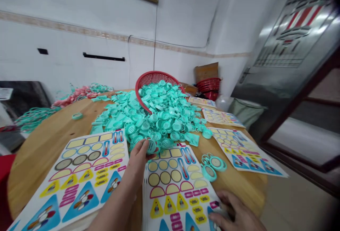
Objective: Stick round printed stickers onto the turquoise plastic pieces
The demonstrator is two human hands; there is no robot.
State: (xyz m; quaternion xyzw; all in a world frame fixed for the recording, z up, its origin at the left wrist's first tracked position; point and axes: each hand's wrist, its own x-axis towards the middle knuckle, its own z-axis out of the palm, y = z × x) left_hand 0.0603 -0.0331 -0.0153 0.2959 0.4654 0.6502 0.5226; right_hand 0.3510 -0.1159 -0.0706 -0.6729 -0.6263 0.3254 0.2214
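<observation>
My left hand (138,155) reaches to the front of a heap of teal plastic pieces (132,117), its fingers closed on a round teal case with slots (151,146). Under its wrist lie two printed sticker sheets: the left sheet (87,169) and the middle stack of sheets (170,188). At the lower right edge of the middle stack is my right hand (236,211), its thumb and fingers curved but apart, with nothing visible between them. A few teal round cases with pale discs (212,167) lie to the right of the stack.
A red plastic basket (148,77) lies tipped, teal pieces spilling onto the round wooden table (50,146). More sticker sheets (236,149) lie along the right edge. Pink and teal cords (74,96) lie at the far left. One teal ring piece (77,116) sits alone.
</observation>
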